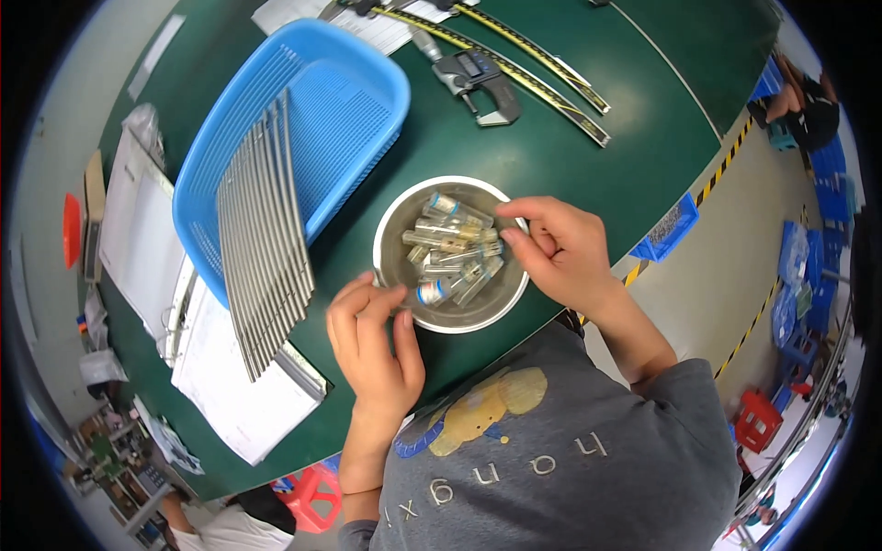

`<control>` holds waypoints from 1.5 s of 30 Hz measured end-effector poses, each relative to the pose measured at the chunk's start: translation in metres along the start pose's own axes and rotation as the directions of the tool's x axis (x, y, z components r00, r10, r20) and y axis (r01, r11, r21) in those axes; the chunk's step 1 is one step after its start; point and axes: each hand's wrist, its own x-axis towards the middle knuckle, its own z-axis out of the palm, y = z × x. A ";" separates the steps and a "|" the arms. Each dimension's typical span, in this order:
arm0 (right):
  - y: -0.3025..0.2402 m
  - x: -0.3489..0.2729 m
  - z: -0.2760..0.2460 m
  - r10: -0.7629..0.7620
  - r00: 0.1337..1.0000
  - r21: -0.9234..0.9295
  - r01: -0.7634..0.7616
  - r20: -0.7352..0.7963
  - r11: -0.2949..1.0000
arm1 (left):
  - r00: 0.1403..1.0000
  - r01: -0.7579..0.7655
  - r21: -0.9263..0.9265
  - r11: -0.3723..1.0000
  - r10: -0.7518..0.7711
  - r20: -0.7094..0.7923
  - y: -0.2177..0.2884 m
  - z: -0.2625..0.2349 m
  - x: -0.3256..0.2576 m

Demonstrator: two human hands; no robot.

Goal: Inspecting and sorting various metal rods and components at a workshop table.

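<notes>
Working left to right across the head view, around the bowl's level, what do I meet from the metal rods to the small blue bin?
Metal rods, left hand, metal bowl, right hand, small blue bin.

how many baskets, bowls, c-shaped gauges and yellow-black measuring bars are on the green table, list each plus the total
blue basket: 1
metal bowl: 1
c-shaped gauge: 1
yellow-black measuring bars: 2
total: 5
</notes>
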 end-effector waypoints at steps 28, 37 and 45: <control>-0.037 0.026 0.010 -0.041 0.950 -0.595 0.227 0.310 0.771 | 0.911 0.277 -0.598 0.752 -0.404 -0.086 -0.023 0.030 -0.059; -0.040 0.029 0.004 -0.054 0.922 -0.471 0.245 0.383 0.848 | 0.900 0.288 -0.614 0.735 -0.427 -0.088 -0.021 0.031 -0.058; -0.041 0.031 -0.007 0.004 0.951 -0.466 0.148 0.310 0.872 | 0.895 0.278 -0.638 0.718 -0.435 -0.100 -0.023 0.033 -0.059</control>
